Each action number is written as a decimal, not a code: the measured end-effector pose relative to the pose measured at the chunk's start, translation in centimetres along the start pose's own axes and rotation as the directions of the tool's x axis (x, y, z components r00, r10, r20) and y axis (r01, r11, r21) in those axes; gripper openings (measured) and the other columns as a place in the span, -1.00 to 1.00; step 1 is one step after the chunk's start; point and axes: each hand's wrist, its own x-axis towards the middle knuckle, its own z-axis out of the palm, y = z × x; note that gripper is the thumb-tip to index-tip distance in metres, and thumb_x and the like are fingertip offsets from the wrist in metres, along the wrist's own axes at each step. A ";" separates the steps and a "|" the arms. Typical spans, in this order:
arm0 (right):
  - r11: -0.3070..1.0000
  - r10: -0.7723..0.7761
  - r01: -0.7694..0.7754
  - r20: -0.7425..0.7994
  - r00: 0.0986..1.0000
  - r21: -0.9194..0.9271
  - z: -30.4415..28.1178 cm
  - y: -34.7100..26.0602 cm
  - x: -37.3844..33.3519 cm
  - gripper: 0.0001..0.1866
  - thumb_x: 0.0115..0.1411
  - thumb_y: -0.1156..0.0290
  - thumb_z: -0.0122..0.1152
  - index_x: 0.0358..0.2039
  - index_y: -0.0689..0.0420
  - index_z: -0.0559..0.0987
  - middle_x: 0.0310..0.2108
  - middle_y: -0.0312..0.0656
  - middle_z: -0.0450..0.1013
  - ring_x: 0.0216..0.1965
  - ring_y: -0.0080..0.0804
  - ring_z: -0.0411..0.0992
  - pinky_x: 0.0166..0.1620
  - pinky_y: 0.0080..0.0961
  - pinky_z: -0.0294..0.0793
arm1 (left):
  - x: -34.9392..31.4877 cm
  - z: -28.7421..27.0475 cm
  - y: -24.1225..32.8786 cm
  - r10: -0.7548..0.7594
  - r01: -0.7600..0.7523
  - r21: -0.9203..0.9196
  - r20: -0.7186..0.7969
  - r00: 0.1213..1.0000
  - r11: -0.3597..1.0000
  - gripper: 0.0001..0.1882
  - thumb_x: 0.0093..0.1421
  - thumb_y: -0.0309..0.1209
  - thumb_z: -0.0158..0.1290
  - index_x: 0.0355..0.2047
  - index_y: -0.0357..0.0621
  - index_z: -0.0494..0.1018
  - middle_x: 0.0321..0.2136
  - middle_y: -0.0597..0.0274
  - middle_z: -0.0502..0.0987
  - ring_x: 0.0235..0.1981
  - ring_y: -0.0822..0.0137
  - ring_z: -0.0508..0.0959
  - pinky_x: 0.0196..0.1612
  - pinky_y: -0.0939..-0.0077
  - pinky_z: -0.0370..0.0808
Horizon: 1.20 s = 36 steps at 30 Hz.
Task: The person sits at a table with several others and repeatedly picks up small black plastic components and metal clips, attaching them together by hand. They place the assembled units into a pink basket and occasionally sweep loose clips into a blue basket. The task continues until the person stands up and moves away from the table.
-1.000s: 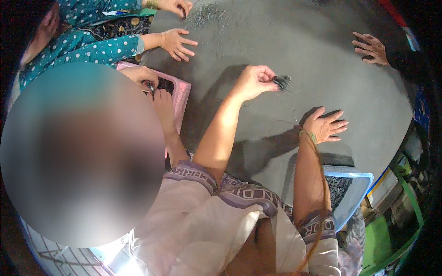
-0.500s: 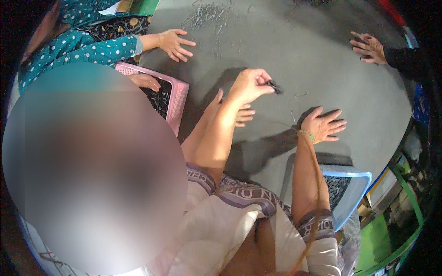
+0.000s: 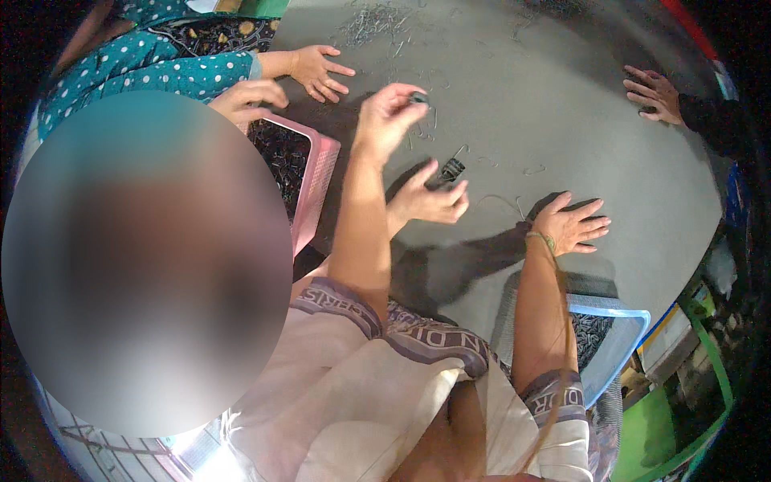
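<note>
My left hand (image 3: 389,124) is raised over the grey table, thumb and fingers pinched on a small dark piece (image 3: 418,98) too small to name. Below and to its right is a dark, ribbed clump of small wire pieces (image 3: 452,169), one hooked end sticking up. Another hand (image 3: 434,199), its arm passing under my left forearm, has its fingers around the near side of that clump; whether it touches it I cannot tell. My right hand (image 3: 569,225), a green band at its wrist, lies flat on the table, fingers spread, holding nothing.
A pink basket (image 3: 315,181) of dark pieces stands at left, a co-worker's hand (image 3: 255,98) over its rim. Beside my right forearm is a blue basket (image 3: 610,305). Wire hooks (image 3: 373,26) lie scattered far off. Others' hands rest at far left (image 3: 317,72) and far right (image 3: 657,96).
My left hand has moved left and away, no longer holding the larger dark clump. A clump now shows by the other hand, which has turned. The hand at the pink basket has lifted.
</note>
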 end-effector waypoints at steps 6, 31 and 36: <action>1.000 -0.014 0.014 -0.026 1.000 -0.008 0.2 -0.3 -0.2 -0.26 0.18 -0.03 -0.09 0.30 0.00 0.02 0.32 0.13 -0.16 0.36 0.01 -0.25 0.25 0.22 -0.27 | -1.3 -6.8 -5.3 -0.234 0.255 0.077 -0.210 0.949 0.964 -0.79 0.08 -0.35 0.11 -0.35 -0.24 0.46 -0.48 0.18 0.53 -0.54 0.28 0.52 -0.47 0.48 0.41; 0.999 0.027 -0.029 -0.086 0.996 -0.020 -0.4 -0.3 0.3 -0.27 0.21 -0.07 -0.18 0.32 -0.06 -0.02 0.34 0.05 -0.18 0.36 -0.05 -0.22 0.26 0.18 -0.24 | 11.3 -1.4 -1.3 0.528 -0.349 0.545 -0.213 0.822 0.763 -0.59 0.10 -0.20 0.08 -0.11 -0.17 0.39 -0.01 -0.05 0.36 0.00 0.01 0.37 0.02 0.01 0.26; 1.000 -0.022 0.021 -0.063 0.998 -0.015 -0.4 -1.1 -0.6 -0.27 0.20 -0.06 -0.17 0.32 -0.04 0.00 0.33 0.08 -0.15 0.37 -0.04 -0.26 0.25 0.21 -0.25 | 15.9 -4.3 -3.3 0.860 -0.231 0.894 -0.254 0.442 0.383 -0.69 0.09 -0.24 0.08 -0.22 -0.14 0.39 -0.17 -0.01 0.38 -0.11 -0.02 0.33 0.00 0.05 0.21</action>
